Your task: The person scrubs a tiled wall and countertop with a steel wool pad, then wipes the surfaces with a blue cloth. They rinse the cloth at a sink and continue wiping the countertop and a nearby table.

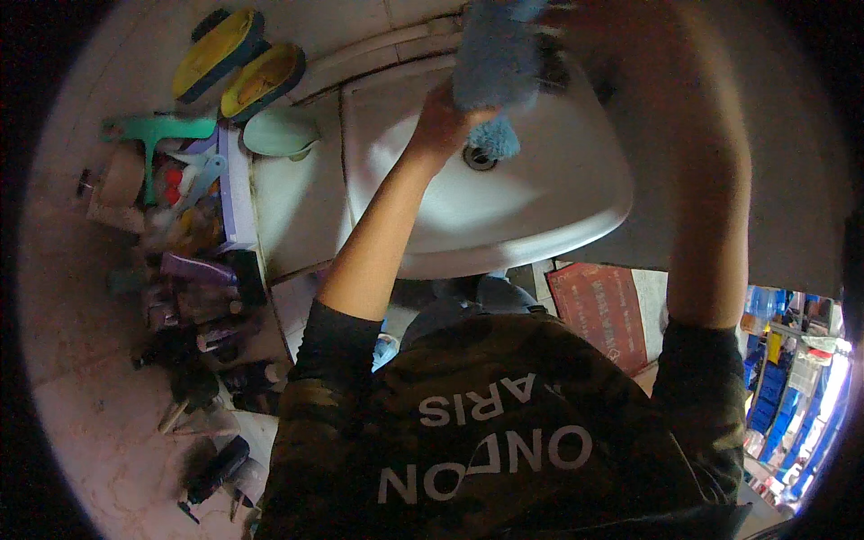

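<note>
My left hand (pixel 449 125) is closed around the lower part of a fluffy blue-grey cloth (pixel 498 64) over a white ceramic washbasin (pixel 540 196). A bunched blue end of the cloth hangs below my fingers, just above the metal drain (pixel 479 157). At the top edge of the view my right hand (pixel 570 17) is dark and blurred, close to the cloth's upper end. Whether it grips the cloth cannot be made out. Behind the cloth, a dark, unclear shape, possibly the tap (pixel 555 67), stands at the back of the basin.
Left of the basin sits a pale green dish (pixel 280 133). Beyond it are two yellow oblong items (pixel 263 79) with dark rims, a green squeegee (pixel 158 128) and a cluttered purple-edged holder (pixel 236 189). A red mat (pixel 601 314) lies on the floor; blue shelving (pixel 776 385) stands right.
</note>
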The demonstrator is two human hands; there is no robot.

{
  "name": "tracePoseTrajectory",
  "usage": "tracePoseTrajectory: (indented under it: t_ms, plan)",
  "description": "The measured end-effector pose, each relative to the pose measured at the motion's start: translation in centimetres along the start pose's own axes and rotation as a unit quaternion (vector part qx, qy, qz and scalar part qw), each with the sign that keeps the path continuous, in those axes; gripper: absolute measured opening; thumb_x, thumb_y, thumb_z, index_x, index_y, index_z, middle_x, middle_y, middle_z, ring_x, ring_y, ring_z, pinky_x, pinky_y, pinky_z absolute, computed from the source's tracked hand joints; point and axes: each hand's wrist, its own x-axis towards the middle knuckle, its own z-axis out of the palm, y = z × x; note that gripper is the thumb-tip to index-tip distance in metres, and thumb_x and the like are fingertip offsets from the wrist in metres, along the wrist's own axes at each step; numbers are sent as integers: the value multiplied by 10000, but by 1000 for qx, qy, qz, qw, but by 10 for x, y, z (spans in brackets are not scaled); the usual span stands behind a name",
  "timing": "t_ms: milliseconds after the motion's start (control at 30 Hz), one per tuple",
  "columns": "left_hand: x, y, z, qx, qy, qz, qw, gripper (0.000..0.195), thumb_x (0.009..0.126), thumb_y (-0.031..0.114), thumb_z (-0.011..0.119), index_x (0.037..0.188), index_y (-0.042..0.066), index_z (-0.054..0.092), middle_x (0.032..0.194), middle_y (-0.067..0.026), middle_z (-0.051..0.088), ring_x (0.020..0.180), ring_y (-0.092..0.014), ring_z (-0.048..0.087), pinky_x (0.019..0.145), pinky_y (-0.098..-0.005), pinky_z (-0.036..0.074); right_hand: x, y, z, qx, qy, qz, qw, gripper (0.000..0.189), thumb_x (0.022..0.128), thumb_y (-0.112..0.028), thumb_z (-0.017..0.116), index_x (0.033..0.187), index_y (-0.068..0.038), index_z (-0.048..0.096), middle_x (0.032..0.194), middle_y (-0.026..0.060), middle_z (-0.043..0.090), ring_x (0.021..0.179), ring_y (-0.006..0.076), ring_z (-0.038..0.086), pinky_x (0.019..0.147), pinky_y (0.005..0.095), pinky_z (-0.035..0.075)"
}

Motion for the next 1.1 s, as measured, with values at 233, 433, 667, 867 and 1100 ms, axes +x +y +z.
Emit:
tracePoseTrajectory:
  t_ms: [233,433,667,867,1100]
  plan:
    - [248,-33,190,-277,96,-71,953,348,755,-16,502,1087,26,596,1000,-58,608,900,-156,577,765,-293,478,38,240,-370,-202,52,161,965,543,792,-324,662,1274,-130,505,1215,110,565,1108,240,531,910,359,427]
    - [446,-123,423,-414,48,-105,903,319,851,50,501,1164,52,567,1058,-31,597,944,-152,566,839,-303,461,144,405,-520,-204,49,-26,977,807,624,-271,808,1297,-25,437,1211,183,542,1084,273,552,849,348,486]
    - [535,-254,501,-139,-74,-85,984,636,738,156,708,1312,92,441,1202,-53,540,1106,-202,506,992,-355,360,181,526,-689,-224,55,92,969,586,650,-134,729,1177,-20,501,959,123,650,881,273,627,792,382,487]
    - [495,-355,383,15,-69,53,996,742,650,76,698,1332,99,407,1202,-82,520,1130,-250,483,991,-359,357,221,577,-531,-377,-13,-135,916,622,678,-153,714,1242,-64,468,1003,143,626,925,301,614,824,409,486]
    - [522,-440,272,-200,162,-96,962,638,788,244,578,1349,53,344,1167,-92,509,1098,-248,482,953,-350,374,285,674,-352,377,73,227,895,527,815,-326,676,1241,-85,480,1200,34,542,1059,184,539,867,392,463]
